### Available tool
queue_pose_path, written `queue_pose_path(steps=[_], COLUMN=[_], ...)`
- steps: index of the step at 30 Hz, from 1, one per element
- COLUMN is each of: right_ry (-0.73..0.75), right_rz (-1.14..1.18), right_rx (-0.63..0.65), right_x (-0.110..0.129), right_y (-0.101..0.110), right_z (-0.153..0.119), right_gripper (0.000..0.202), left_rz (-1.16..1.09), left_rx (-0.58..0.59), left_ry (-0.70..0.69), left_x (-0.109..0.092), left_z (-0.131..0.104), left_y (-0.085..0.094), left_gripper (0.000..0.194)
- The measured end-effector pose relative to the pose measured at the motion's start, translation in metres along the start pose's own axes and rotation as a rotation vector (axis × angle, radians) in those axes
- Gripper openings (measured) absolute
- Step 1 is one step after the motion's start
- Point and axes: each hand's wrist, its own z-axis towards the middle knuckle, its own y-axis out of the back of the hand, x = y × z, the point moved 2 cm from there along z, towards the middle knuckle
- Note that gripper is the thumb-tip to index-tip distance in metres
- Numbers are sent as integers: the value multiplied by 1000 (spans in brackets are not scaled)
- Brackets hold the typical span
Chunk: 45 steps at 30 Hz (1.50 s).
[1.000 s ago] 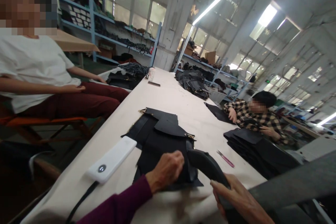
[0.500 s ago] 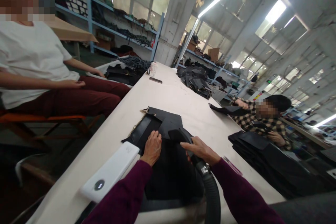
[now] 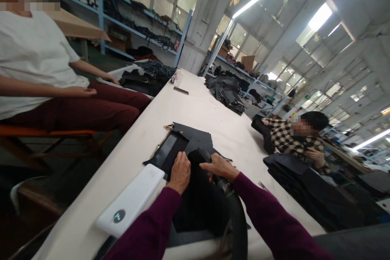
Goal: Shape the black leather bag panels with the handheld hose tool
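Observation:
A black bag panel with gold-coloured metal fittings along its far left edge lies on the white table. My left hand is on it, fingers bent together and pressed down onto the black material; the thumb side is partly hidden. In my right hand is a black vacuum-type nozzle, its head low over the panel just right of my left fingers. A ribbed black hose runs from it toward me. Beside my left forearm lies a white power bank with a small lit display.
At the right, a co-worker in a checked shirt handles a black piece by a stack of black panels. Someone in a white shirt sits at the left. A phone and a black heap lie farther along the table.
My right hand and the nozzle have shifted left, closer to my left hand, and the hose has swung left too. The co-worker's black piece has changed shape and position.

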Motion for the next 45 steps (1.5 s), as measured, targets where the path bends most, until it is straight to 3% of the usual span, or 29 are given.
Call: queue_pose_path(steps=[6, 13, 17, 22, 25, 39, 45], right_ry=[4, 19, 6, 33, 33, -30, -58], right_rz=[29, 132, 125, 105, 117, 256, 282], right_rx=[-21, -133, -127, -75, -54, -85, -174], right_x=[7, -10, -13, -11, -13, -22, -33], right_y=[2, 38, 34, 6, 0, 35, 53], right_z=[6, -42, -55, -33, -16, 23, 27], right_gripper=[29, 33, 34, 29, 29, 33, 30], left_rz=[66, 68, 71, 87, 99, 128, 142], left_rx=[56, 59, 61, 70, 73, 52, 64], left_ry=[-33, -24, -21, -32, -34, -21, -32], left_x=[-5, -8, -8, -6, -5, -7, -7], left_z=[0, 0, -1, -1, -1, 0, -2], left_y=[9, 14, 14, 11, 9, 4, 2], left_gripper=[38, 39, 40, 39, 39, 40, 38])
